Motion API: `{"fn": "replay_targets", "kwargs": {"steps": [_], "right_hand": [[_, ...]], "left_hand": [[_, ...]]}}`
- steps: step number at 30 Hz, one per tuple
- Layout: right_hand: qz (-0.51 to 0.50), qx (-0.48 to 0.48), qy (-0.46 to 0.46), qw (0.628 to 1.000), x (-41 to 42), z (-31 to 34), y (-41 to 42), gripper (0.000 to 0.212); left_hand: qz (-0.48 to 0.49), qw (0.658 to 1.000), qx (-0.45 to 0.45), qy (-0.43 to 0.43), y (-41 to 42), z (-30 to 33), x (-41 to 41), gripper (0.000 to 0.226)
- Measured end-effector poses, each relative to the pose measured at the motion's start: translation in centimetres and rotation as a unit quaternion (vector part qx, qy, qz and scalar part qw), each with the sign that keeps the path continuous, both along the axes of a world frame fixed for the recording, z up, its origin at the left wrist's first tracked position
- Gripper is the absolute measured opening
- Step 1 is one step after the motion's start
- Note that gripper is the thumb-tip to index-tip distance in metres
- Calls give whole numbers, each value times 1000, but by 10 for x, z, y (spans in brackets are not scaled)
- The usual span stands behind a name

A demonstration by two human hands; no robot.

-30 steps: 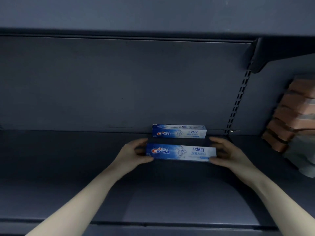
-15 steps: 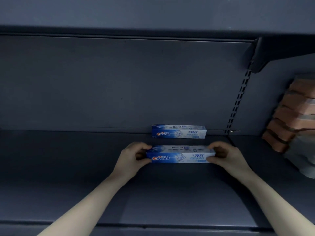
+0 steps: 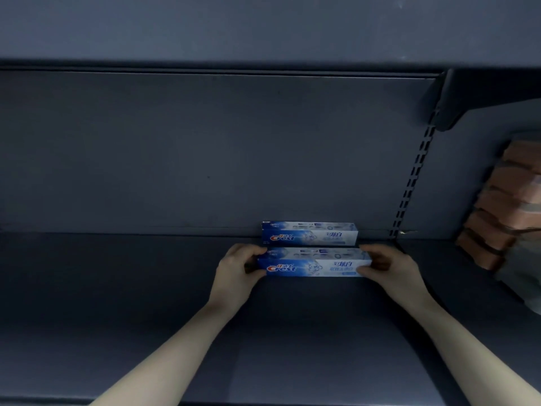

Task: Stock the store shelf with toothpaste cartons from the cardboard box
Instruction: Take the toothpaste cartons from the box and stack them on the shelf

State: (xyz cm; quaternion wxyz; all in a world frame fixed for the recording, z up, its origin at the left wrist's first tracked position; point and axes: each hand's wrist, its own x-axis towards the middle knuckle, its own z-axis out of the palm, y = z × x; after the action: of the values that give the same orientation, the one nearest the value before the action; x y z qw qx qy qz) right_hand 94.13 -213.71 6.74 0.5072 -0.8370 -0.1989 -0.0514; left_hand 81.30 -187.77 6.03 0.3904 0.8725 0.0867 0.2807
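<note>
The left hand (image 3: 234, 273) grips one end of a blue toothpaste carton (image 3: 314, 263), fingers curled over its top and thumb at its front; the right hand (image 3: 386, 268) pinches the other end the same way. The carton lies lengthwise, low over the dark shelf (image 3: 117, 288) (touching or not, I cannot tell), just in front of a second carton (image 3: 310, 234) against the back panel (image 3: 205, 148). Reddish packs (image 3: 503, 200) sit far right.

Both forearms are bare to the frame edge, no sleeves, and the hands (image 3: 310, 272) wear nothing.
</note>
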Motion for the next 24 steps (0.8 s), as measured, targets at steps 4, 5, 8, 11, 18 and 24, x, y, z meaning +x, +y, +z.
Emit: {"fn": "replay_targets", "kwargs": {"steps": [4,5,8,11,18,24], "right_hand": [[-26,-2,-3,1000,4,2,6,40],[-35,-5,-2,999,5,2,8,41],[-63,-1,0,998,7,0,13,43],[-79,-6,-4,997,9,-2,19,45],[-96,18,6,995,14,-3,25,38],[-103,-3,10,995,22,-6,31,33]], "left_hand": [[25,1000,2,5,-4,-1,12,42],[32,999,0,3,-4,-2,15,42],[55,998,-7,8,-5,-3,24,42],[69,998,-5,5,-8,-4,30,43],[83,996,8,8,-10,-5,41,43],[88,996,-1,35,-11,-5,46,44]]}}
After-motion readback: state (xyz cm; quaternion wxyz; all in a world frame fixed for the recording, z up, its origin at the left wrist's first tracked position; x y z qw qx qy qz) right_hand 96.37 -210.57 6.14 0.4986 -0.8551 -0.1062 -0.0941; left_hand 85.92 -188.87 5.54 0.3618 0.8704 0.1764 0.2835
